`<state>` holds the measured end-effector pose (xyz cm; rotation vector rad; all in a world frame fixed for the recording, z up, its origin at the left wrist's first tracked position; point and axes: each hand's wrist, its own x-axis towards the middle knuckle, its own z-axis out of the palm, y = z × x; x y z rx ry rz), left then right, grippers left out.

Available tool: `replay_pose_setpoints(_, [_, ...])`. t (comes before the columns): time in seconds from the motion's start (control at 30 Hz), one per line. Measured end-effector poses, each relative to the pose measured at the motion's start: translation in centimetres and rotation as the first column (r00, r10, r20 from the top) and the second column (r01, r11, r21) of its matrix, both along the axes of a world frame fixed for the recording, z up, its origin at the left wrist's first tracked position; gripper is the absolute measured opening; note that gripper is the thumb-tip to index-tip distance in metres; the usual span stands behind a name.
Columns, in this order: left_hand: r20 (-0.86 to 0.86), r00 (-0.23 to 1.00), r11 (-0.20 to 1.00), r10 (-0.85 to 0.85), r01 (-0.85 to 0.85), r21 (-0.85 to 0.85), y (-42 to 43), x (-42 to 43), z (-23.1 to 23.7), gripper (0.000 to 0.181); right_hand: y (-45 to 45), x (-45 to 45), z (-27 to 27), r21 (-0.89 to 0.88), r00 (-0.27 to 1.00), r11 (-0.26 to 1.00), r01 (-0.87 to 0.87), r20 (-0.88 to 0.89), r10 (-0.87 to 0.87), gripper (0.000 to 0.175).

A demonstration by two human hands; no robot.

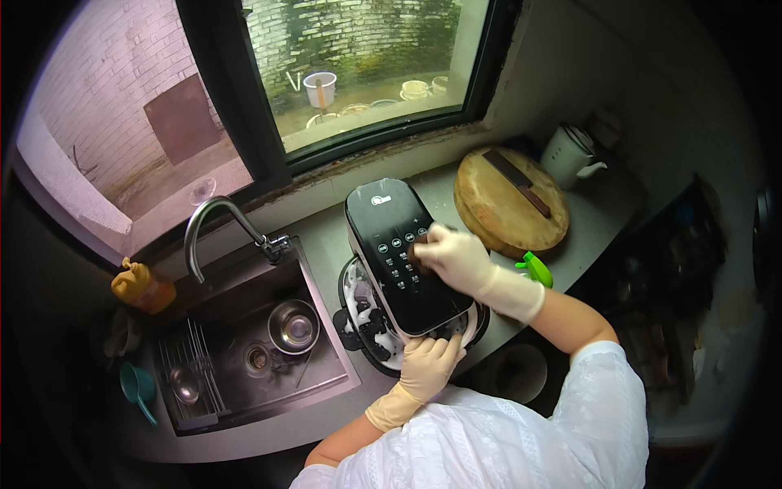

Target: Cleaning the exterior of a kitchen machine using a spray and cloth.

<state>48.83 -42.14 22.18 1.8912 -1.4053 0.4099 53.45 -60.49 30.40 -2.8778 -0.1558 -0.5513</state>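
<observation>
A kitchen appliance with a glossy black touch panel stands on the counter, tilted in the view. My right hand, in a cream rubber glove, is closed on a dark brown scrubbing pad pressed to the panel; the hand is slightly blurred. My left hand, gloved too, grips the appliance's near lower edge. Below and around the appliance lies a black pan or tray with white foam in it.
Left is a steel sink holding a metal bowl, under a curved faucet. At the right, a cleaver lies on a round wooden chopping board, near a green spray-bottle head and a white enamel pitcher.
</observation>
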Motion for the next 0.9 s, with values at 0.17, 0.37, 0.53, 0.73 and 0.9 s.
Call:
replay_pose_setpoints(0.17, [-0.006, 1.000, 0.999, 0.003, -0.003, 0.035, -0.2, 0.0, 0.2, 0.026, -4.8, 11.3, -2.2, 0.076, 0.966, 0.968, 0.239, 0.082, -0.245, 0.006])
replay_pose_setpoints(0.37, [-0.027, 1.000, 1.000, 0.008, -0.007, 0.012, -0.3, 0.2, 0.2, 0.025, -5.3, 12.1, -2.3, 0.167, 0.964, 0.955, 0.246, 0.056, -0.258, 0.011])
replay_pose_setpoints(0.53, [-0.020, 1.000, 1.000, 0.007, -0.006, 0.014, 0.0, 0.2, -0.2, 0.025, -3.0, 2.1, -0.8, 0.161, 0.987, 0.974, 0.158, -0.059, -0.150, 0.010])
replay_pose_setpoints(0.73, [-0.009, 1.000, 1.000, -0.007, 0.007, 0.012, -0.2, 0.0, -0.1, 0.025, -4.1, 4.2, -1.3, 0.147, 0.984, 0.973, 0.177, 0.003, -0.180, 0.012])
replay_pose_setpoints(0.9, [-0.014, 1.000, 1.000, -0.001, 0.002, 0.018, -0.3, -0.1, 0.2, 0.025, -5.1, 12.4, -1.8, 0.198, 0.954, 0.938, 0.283, 0.042, -0.297, 0.011])
